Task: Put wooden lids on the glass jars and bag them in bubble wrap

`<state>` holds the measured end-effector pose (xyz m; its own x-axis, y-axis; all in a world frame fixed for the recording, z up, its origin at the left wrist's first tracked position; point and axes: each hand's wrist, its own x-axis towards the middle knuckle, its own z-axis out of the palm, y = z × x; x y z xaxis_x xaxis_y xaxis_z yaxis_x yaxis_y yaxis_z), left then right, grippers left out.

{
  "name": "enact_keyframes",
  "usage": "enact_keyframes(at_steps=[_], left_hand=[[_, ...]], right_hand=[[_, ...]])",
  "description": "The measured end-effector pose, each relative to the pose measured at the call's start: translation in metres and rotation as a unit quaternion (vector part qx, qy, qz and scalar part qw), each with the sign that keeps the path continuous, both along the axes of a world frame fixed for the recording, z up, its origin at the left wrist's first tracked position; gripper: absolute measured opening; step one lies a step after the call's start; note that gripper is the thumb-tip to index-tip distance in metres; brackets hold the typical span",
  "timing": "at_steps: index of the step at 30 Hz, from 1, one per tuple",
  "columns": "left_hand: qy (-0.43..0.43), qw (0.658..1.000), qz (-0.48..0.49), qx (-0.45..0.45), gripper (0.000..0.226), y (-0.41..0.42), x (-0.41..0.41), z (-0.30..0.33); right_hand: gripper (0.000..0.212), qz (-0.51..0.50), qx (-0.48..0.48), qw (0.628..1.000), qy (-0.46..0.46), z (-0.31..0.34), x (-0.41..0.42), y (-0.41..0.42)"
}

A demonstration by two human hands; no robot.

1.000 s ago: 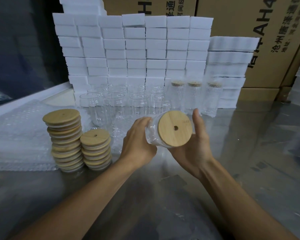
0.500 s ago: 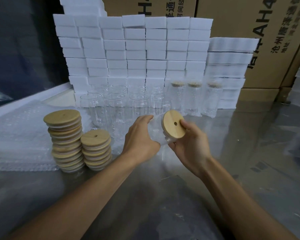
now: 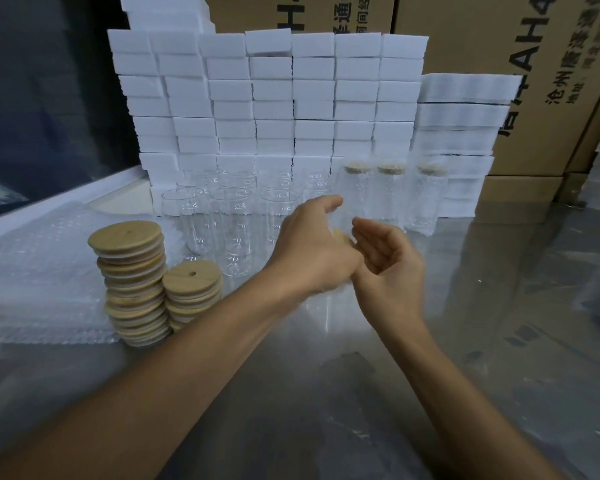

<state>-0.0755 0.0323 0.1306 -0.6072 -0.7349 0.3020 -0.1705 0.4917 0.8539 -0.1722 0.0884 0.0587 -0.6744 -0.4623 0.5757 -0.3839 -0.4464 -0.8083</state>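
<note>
A clear glass jar (image 3: 329, 292), motion-blurred, is gripped by the left hand (image 3: 312, 251), its round wooden lid (image 3: 342, 237) barely seen. The right hand (image 3: 388, 268) is held loose, fingers uncurled, just right of it. Smooth bamboo discs (image 3: 129, 278) are stacked at left.

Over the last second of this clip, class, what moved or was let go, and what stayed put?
The lidded jar swung from lid-toward-camera to mostly hidden behind the left hand, which moved right across it. The right hand let go of the lid edge; its fingers now curl loosely, holding nothing. The lid stacks, empty jars and three wrapped jars stayed put.
</note>
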Motion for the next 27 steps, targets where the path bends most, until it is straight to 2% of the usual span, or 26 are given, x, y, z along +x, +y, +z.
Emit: enact_keyframes(at_steps=[2,5,6,8,10,11,12,14,18,21,23,25,27], left_hand=[[0.036,0.997,-0.025,0.058,0.083,-0.003,-0.001,0.009],[0.061,0.991,-0.045,0.110,0.068,-0.010,0.002,0.027],[0.067,0.988,-0.048,0.132,0.063,-0.013,0.004,0.032],[0.078,0.980,-0.057,0.175,0.054,-0.021,0.008,0.037],[0.082,0.976,-0.068,0.189,0.049,-0.028,0.013,0.038],[0.080,0.977,-0.067,0.184,0.048,-0.032,0.014,0.037],[0.078,0.979,-0.061,0.177,0.048,-0.036,0.015,0.036],[0.089,0.983,-0.036,0.159,0.046,-0.041,0.015,0.032],[0.143,0.986,-0.003,0.085,0.031,-0.044,0.013,0.012],[0.131,0.985,-0.085,0.069,0.071,-0.045,0.014,-0.020],[0.094,0.985,-0.136,0.052,0.096,-0.045,0.015,-0.047],[0.027,0.993,-0.112,-0.010,0.116,-0.046,0.011,-0.072],[-0.017,0.998,-0.036,-0.051,0.120,-0.045,0.004,-0.086]], right_hand=[[0.021,-0.037,-0.031,0.998,0.042,0.002,0.003,0.002],[0.010,-0.132,-0.087,0.983,0.097,0.005,0.008,0.005],[0.016,-0.150,-0.090,0.978,0.114,0.006,0.008,0.006],[0.044,-0.131,-0.044,0.983,0.120,0.006,0.007,0.010],[0.074,-0.033,0.029,0.996,0.075,0.007,0.006,0.014],[0.082,0.027,0.055,0.997,0.047,0.007,0.006,0.014],[0.082,0.077,0.072,0.994,0.026,0.006,0.005,0.013],[0.064,0.109,0.079,0.991,0.013,0.004,0.003,0.008],[0.048,0.049,0.066,0.997,0.011,0.001,0.000,0.002],[0.040,0.028,0.054,0.998,-0.005,-0.001,-0.003,0.001],[0.044,0.024,0.063,0.998,-0.015,-0.001,-0.005,0.001],[0.056,0.024,0.079,0.996,-0.036,-0.002,-0.006,0.001],[0.063,0.001,0.084,0.996,-0.040,-0.002,-0.004,0.002]])
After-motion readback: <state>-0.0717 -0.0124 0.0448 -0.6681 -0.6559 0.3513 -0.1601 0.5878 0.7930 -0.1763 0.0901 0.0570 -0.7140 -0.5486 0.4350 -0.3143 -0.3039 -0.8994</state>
